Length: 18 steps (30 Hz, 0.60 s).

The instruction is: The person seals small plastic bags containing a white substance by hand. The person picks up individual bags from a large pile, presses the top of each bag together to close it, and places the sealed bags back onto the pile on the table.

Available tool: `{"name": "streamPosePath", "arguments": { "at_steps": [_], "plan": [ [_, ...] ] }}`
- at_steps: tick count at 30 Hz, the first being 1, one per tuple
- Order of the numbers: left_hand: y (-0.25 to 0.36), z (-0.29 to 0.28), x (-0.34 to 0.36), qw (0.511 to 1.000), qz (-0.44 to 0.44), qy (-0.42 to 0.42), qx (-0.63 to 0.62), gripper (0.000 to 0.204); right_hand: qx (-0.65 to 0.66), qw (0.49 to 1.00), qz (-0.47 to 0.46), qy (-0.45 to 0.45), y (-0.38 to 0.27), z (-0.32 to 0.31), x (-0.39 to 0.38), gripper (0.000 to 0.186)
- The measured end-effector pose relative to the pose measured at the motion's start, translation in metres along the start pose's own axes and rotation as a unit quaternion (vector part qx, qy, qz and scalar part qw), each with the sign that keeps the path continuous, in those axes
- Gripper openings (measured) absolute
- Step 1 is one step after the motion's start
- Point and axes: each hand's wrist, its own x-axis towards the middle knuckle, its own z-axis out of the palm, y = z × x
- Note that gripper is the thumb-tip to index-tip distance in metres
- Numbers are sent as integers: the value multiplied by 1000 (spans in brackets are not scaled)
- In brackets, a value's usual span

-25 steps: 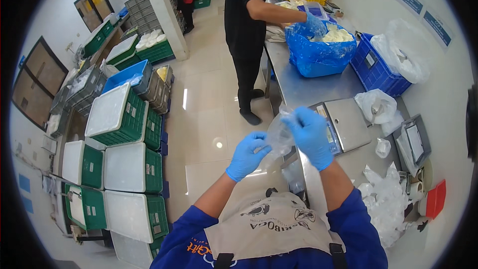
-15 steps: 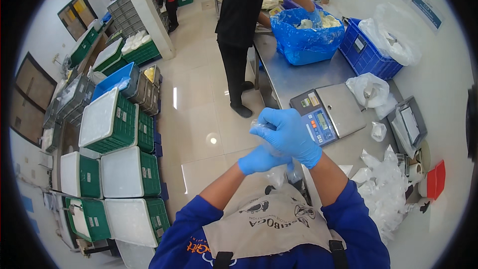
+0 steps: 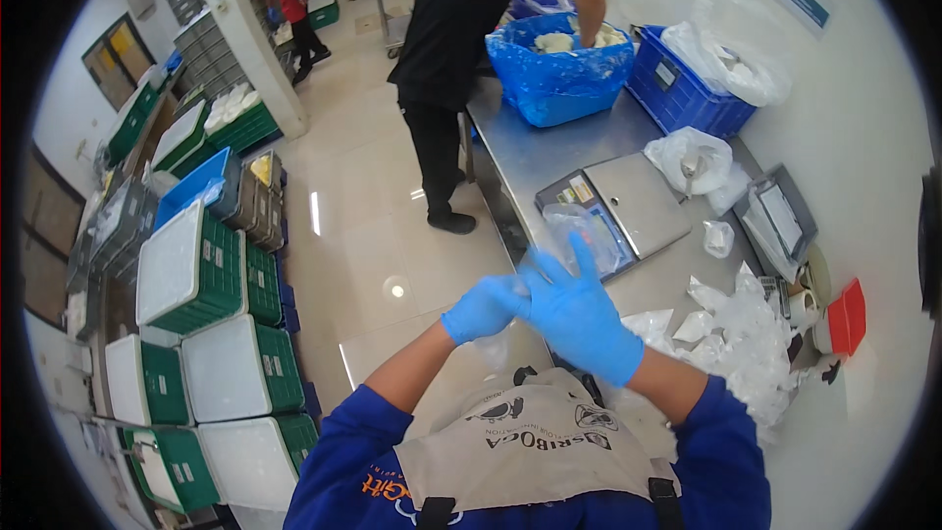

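Observation:
My right hand (image 3: pixel 584 319), in a blue glove, is open with its fingers spread, some of them smeared by motion. Close beside it on the left is my gloved left hand (image 3: pixel 481 310), its fingers closed and partly behind the right hand. Clear plastic (image 3: pixel 493 349), apparently part of a bag, hangs below the left hand. More clear plastic (image 3: pixel 589 236) shows just beyond my right fingertips, in front of the display of a digital scale (image 3: pixel 636 211). Whether both pieces belong to one bag, I cannot tell.
A heap of white plastic packets (image 3: pixel 736 339) lies right on the steel table (image 3: pixel 491 128). Beyond the scale stand a blue-lined tub (image 3: pixel 559 83) and a blue crate (image 3: pixel 677 88). A co-worker in black (image 3: pixel 442 69) reaches into the tub. Lidded green crates (image 3: pixel 270 358) are stacked left.
My right hand has gone from closed fingers to spread ones. Clear plastic now shows over the scale's display. The whole view has shifted, and a far person in red stands more upright.

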Motion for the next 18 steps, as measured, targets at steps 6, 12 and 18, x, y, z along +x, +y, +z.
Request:
{"name": "streamPosePath", "arguments": {
  "at_steps": [6, 12, 18],
  "plan": [
    [27, -34, -5, 991, 15, -128, 45, 15, 215, 923, 162, -275, 55, 9, -92, 22],
    [26, -40, 53, 958, 109, 213, 161, 9, 538, 772, 329, -77, 8, 1, -59, 28],
    [89, -23, 62, 900, -18, -48, -433, 8, 624, 708, 321, -80, -8, 80, -97, 31]
  ]
}}
